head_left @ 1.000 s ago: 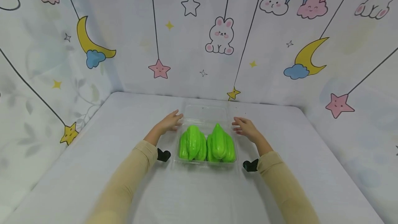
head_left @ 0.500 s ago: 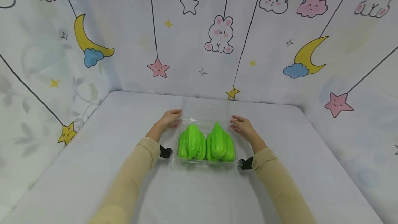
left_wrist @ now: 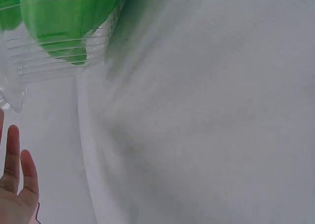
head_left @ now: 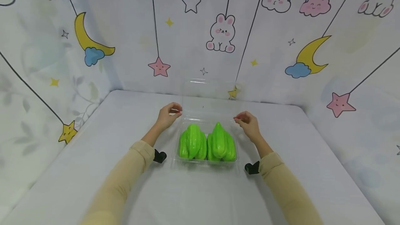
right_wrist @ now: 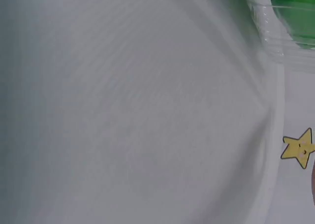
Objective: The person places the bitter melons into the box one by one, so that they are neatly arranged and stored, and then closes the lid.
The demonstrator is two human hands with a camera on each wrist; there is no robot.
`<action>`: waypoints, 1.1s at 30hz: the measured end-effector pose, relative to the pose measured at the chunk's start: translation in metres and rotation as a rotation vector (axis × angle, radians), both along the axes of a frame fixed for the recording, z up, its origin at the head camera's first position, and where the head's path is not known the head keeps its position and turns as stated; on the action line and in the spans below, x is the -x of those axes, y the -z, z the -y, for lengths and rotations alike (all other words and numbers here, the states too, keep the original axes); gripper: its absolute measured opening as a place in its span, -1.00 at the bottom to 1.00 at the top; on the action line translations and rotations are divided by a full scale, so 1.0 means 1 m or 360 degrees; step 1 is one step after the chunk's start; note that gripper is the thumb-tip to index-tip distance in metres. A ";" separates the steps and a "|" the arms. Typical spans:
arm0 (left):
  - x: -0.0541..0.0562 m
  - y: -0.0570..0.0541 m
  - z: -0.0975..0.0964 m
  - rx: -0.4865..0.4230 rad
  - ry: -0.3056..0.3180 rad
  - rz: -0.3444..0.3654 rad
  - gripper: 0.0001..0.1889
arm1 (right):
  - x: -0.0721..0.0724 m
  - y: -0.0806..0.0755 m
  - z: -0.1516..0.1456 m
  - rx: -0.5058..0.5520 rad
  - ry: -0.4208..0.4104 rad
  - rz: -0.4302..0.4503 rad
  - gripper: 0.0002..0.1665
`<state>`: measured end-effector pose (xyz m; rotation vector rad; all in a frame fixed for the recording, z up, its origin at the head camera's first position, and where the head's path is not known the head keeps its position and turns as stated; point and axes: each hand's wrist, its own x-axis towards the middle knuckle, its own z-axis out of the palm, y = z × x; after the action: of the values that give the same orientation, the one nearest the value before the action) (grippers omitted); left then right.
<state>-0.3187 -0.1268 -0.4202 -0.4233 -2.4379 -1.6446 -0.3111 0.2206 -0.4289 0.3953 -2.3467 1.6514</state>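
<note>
A clear plastic clamshell box [head_left: 205, 162] stands on the table with its hinged lid [head_left: 207, 108] tilted up at the back. Two bright green, ridged star fruits, the left one [head_left: 193, 142] and the right one [head_left: 220, 143], lie side by side in its base. My left hand [head_left: 167, 115] pinches the lid's left edge between thumb and index finger. Opposite it, my right hand [head_left: 248, 124] pinches the right edge. In the left wrist view, some fingers [left_wrist: 12, 155] of that hand stretch out below the box; the pinch itself is out of sight there.
A white cloth covers the table [head_left: 200, 197]. Behind it hangs a pale curtain [head_left: 131, 44] printed with stars, moons and rabbits. A black wrist camera [head_left: 160, 156] juts from the left sleeve, another camera [head_left: 251, 168] from the right.
Both hands have closed their fingertips on the lid's sides. The lid has swung up from lying nearly flat, its far edge now higher against the curtain. The base and star fruits stay put.
</note>
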 end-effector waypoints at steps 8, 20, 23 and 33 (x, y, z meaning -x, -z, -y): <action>-0.017 0.004 0.006 0.0199 -0.0001 -0.0264 -0.89 | -0.011 -0.003 -0.008 -0.0350 0.0072 -0.0200 -0.85; -0.054 -0.003 0.006 0.0098 0.0046 0.0167 -0.60 | -0.031 -0.010 -0.016 -0.0681 0.0107 -0.0223 -0.79; -0.062 -0.005 0.006 -0.0014 0.0096 0.0345 -0.57 | -0.037 -0.012 -0.017 -0.0829 0.0100 -0.0260 -0.78; -0.106 -0.010 0.003 -0.0331 0.0173 0.0694 -0.46 | -0.062 -0.020 -0.018 -0.1166 -0.0045 -0.0140 -0.55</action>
<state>-0.2125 -0.1297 -0.4100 -0.1819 -2.5233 -2.2112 -0.2494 0.2390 -0.4094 0.6100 -2.8073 0.7000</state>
